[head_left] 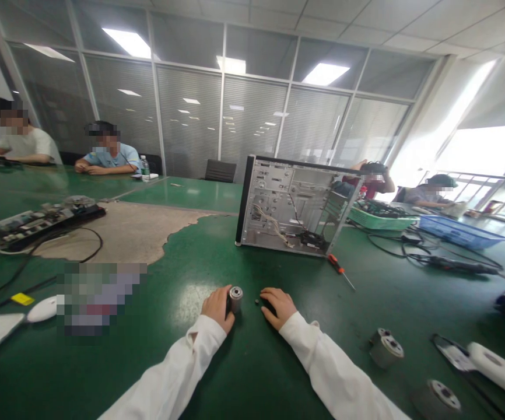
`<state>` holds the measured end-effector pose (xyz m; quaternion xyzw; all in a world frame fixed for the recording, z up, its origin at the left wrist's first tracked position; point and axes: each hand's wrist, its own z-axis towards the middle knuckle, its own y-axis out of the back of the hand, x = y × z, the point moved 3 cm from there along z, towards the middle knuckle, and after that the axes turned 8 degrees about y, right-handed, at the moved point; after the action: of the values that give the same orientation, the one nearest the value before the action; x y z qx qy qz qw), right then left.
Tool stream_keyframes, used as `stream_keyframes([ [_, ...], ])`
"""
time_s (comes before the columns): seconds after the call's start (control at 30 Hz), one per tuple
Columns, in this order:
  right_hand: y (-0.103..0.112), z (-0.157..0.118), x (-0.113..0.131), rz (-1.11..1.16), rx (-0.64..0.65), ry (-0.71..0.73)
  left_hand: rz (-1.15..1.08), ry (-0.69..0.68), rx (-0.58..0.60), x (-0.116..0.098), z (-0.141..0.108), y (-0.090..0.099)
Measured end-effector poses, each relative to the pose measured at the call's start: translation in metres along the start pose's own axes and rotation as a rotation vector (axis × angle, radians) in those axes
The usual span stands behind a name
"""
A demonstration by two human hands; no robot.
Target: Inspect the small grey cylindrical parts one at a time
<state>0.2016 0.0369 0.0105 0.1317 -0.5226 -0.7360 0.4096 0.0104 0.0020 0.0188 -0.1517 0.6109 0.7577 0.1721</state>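
Observation:
My left hand [218, 307] is wrapped around the left side of a small metal cylinder [235, 298], which stands upright on the green table [182, 356]. To its right, my right hand [279, 307] rests on the table with thumb and fingers apart and nothing between them. A tiny dark part [256, 302] lies just left of the right fingertips, between the two hands. Other metal cylinders [387, 350] stand at the lower right, one of them [442, 399] near the bottom edge.
An open computer case [285, 204] stands ahead, an orange screwdriver [336, 264] beside it. Green [383, 219] and blue baskets [462, 230] and cables are at right. A power strip [45, 221], white mouse [43, 309] and phone lie left. Several people sit around.

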Motion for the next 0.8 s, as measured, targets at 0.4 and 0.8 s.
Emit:
stream_keyframes([
  [0.4, -0.0017, 0.0012, 0.0005, -0.02, -0.027, 0.008, 0.006, 0.02, -0.016, -0.0002, 0.001, -0.0016],
  [0.8, 0.0073, 0.0016, 0.0076, -0.008, -0.038, 0.017, -0.006, -0.011, -0.01, -0.0032, 0.0002, 0.0022],
])
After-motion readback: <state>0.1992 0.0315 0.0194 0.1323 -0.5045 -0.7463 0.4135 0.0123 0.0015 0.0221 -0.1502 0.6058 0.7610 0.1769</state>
